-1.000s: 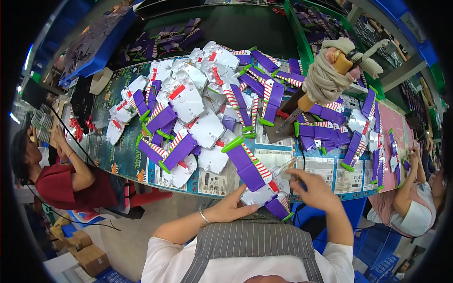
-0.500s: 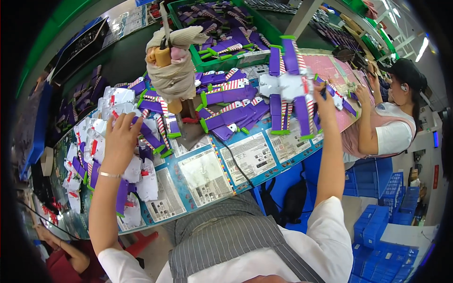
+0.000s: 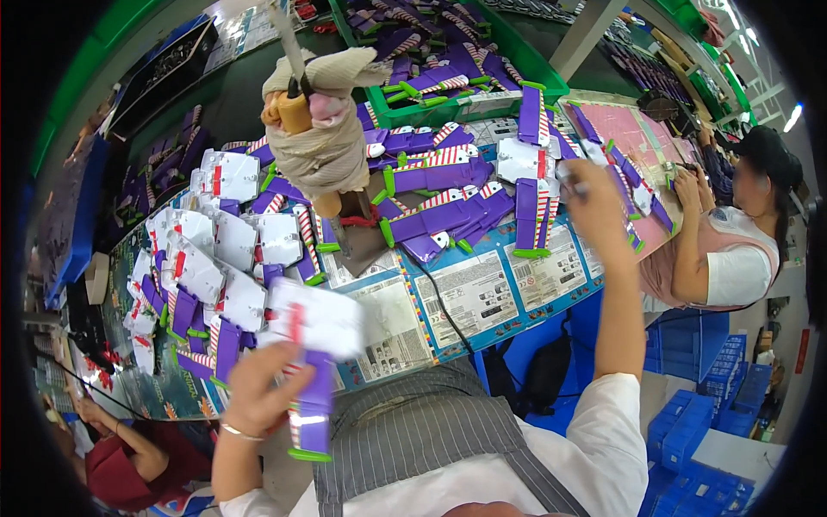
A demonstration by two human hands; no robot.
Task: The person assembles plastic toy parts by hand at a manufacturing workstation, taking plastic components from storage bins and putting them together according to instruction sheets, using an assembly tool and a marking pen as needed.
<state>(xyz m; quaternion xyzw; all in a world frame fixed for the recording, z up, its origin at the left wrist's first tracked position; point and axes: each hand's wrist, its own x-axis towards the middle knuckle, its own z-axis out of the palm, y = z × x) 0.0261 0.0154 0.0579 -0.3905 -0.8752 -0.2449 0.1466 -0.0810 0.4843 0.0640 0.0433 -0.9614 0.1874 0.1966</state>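
My left hand [image 3: 263,388] is closed round a winged toy part [image 3: 315,320], a white shell with a red stripe and a purple, green-tipped wing, held over the table's near edge. It is blurred by motion. My right hand [image 3: 594,207] has its fingers curled beside another winged toy part [image 3: 522,160], which lies on the table's right side. A small dark thing shows at its fingertips; its kind cannot be made out. Between the hands stands a cloth-wrapped upright tool [image 3: 314,146]. Left of it lies a heap of white shells [image 3: 196,267] with purple wings.
Loose purple wings [image 3: 439,215] lie mid-table. Behind them stands a green crate [image 3: 482,105] full of wings. A black cable [image 3: 439,302] crosses the printed sheets. At right a co-worker [image 3: 711,228] sits by a pink mat [image 3: 642,142]; blue crates [image 3: 680,431] stand below.
My left hand has moved from the heap toward me and now holds a winged toy part. My right hand has shifted slightly off the other part. The view has turned a little.
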